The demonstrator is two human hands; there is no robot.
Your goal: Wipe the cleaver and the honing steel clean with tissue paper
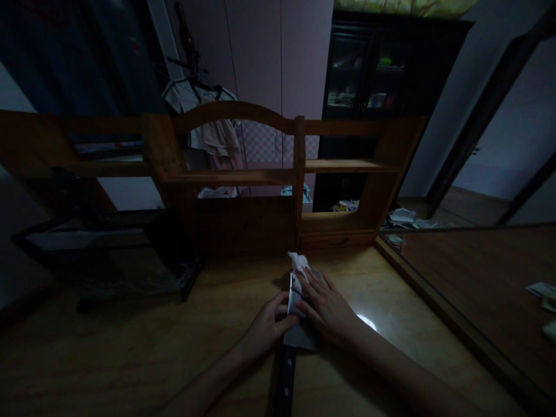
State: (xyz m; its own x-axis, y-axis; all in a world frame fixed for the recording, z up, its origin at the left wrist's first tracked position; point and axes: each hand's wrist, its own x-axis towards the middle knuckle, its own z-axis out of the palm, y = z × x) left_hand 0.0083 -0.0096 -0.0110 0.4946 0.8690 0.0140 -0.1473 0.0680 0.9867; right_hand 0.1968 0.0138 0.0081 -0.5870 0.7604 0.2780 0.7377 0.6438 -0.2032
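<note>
A kitchen cleaver [299, 336] lies on the wooden desk, its black riveted handle [285, 376] toward me and its broad blade pointing away. My left hand [269, 321] grips the blade's left side, thumb on top of the metal and fingers curled at the edge. Over the blade's far part, my right hand [324, 304] presses a crumpled white tissue [299, 262] with its fingers stretched forward. Part of the tissue sticks out beyond the fingertips. The right hand hides much of the blade's right side.
Behind the hands rises a wooden shelf unit [234, 175] along the desk's back. A dark-framed glass tank [125, 266] stands at left. A raised wooden edge [434, 313] runs along the right side. Light glares on the desktop [391, 284]. The room is dim.
</note>
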